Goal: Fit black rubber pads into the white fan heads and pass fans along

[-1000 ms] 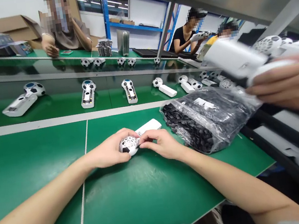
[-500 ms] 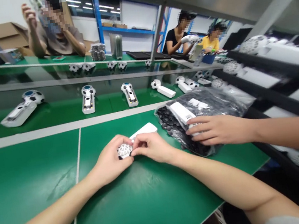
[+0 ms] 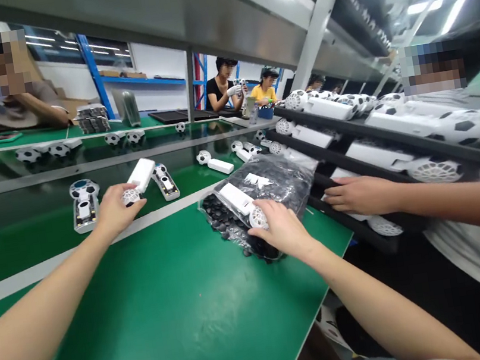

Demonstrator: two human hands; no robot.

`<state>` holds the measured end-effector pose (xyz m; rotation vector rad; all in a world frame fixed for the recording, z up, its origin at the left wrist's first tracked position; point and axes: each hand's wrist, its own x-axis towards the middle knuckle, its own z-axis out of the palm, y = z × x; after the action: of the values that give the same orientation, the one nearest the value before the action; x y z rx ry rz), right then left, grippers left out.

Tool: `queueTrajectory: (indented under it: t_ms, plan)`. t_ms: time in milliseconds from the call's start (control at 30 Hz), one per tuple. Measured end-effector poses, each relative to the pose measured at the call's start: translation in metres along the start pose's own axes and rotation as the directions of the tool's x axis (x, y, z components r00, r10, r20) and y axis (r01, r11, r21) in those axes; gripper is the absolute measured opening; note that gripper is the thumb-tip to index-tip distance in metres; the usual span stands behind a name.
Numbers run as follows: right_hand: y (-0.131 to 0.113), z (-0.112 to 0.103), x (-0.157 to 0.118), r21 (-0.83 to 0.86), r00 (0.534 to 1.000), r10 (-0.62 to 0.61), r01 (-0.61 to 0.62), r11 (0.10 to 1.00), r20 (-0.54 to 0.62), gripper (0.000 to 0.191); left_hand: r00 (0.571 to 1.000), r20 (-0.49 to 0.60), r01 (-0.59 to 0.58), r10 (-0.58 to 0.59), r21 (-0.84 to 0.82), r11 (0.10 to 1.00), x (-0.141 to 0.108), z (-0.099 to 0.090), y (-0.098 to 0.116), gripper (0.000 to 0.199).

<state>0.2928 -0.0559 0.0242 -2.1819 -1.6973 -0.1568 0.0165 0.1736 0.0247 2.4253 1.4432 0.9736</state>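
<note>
My left hand (image 3: 112, 212) is closed round the openwork ball end of a white plastic casing (image 3: 142, 174), held up at the edge of the green conveyor. My right hand (image 3: 287, 230) has its thumb and fingers round the lattice ball end of a second white casing (image 3: 234, 197). That one lies on a clear plastic bag (image 3: 287, 176) full of small black pieces (image 3: 218, 214). Beyond my left hand, two football-headed units with open bodies lie on the conveyor, a left one (image 3: 84, 206) and a right one (image 3: 165, 182).
At the right, a co-worker's hand (image 3: 359, 195) reaches into black stacked trays (image 3: 331, 160) of white casings. Another white casing (image 3: 216, 162) lies farther along the conveyor. Several people sit across the line. A grey post (image 3: 324, 17) slants above the trays.
My left hand has carried the casing away from the bench to the conveyor. My right hand let go of it and took hold of the casing on the bag. The co-worker's hand has left that casing.
</note>
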Motion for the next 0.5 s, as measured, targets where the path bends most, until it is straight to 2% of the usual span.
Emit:
queueTrajectory:
  t_ms: [33, 100, 200, 233, 300, 367, 433, 467, 500]
  plan:
    - [0.007, 0.004, 0.001, 0.033, 1.000, 0.006, -0.007, 0.999, 0.023, 0.058, 1.000, 0.009, -0.008, 0.008, 0.015, 1.000, 0.006, 0.006, -0.001, 0.051]
    - [0.014, 0.007, 0.002, 0.133, 1.000, -0.002, 0.003, 0.991, -0.002, 0.056, 1.000, 0.007, -0.028, 0.028, 0.040, 0.999, 0.005, 0.012, 0.008, 0.059]
    - [0.008, -0.002, -0.003, 0.237, 0.994, -0.023, 0.047, 0.970, -0.106, 0.049, 0.979, 0.030, -0.201, 0.200, 0.045, 0.979, -0.026, 0.004, 0.046, 0.063]
    - [0.000, -0.008, -0.007, 0.263, 0.991, -0.051, 0.083, 0.961, -0.126, 0.049, 0.941, 0.050, -0.336, 0.335, 0.031, 0.941, -0.042, -0.002, 0.062, 0.061]
    - [-0.021, -0.019, -0.017, 0.358, 0.979, -0.167, 0.198, 0.913, -0.116, 0.050, 0.838, 0.098, -0.541, 0.537, 0.018, 0.841, -0.076, -0.016, 0.093, 0.060]
    - [-0.045, -0.025, -0.028, 0.531, 0.940, -0.339, 0.299, 0.793, -0.024, 0.055, 0.740, 0.179, -0.659, 0.648, 0.000, 0.753, -0.108, -0.029, 0.111, 0.061]
    - [-0.062, -0.022, -0.034, 0.698, 0.853, -0.506, 0.283, 0.657, 0.130, 0.060, 0.684, 0.306, -0.680, 0.662, -0.059, 0.731, -0.135, -0.038, 0.112, 0.064]
    - [-0.067, -0.018, -0.035, 0.735, 0.810, -0.551, 0.247, 0.631, 0.201, 0.057, 0.680, 0.380, -0.652, 0.626, -0.077, 0.755, -0.145, -0.042, 0.108, 0.064]
    - [-0.068, -0.013, -0.034, 0.726, 0.792, -0.554, 0.221, 0.652, 0.257, 0.049, 0.692, 0.450, -0.601, 0.564, -0.072, 0.796, -0.153, -0.046, 0.100, 0.063]
